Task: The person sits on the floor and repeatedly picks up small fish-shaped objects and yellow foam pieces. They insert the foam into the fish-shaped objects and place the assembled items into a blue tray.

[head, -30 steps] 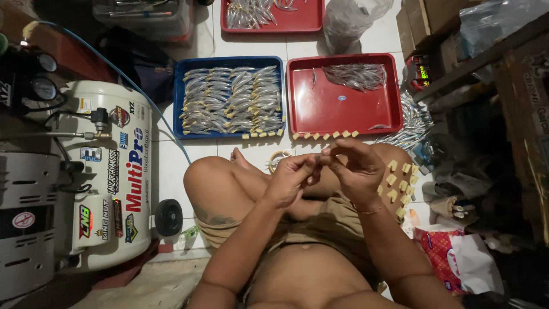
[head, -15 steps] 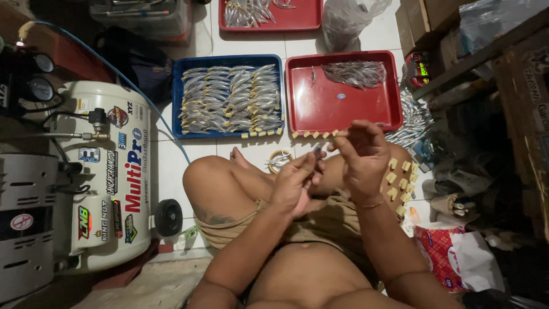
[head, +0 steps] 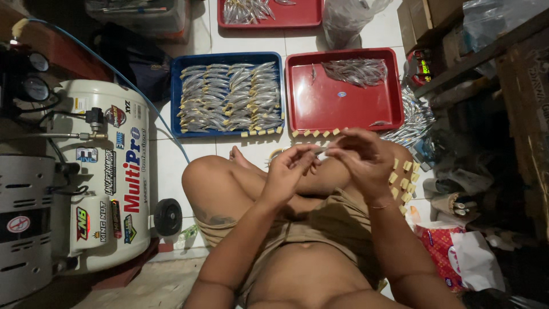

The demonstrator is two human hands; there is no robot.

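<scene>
My left hand (head: 289, 171) and right hand (head: 363, 157) meet over my lap, fingertips pinched together on a slim silvery lure (head: 319, 150) lying left-right between them, near the red tray (head: 343, 106).

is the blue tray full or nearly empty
Full: the blue tray is covered edge to edge with rows of small silvery fish-shaped pieces.
</scene>
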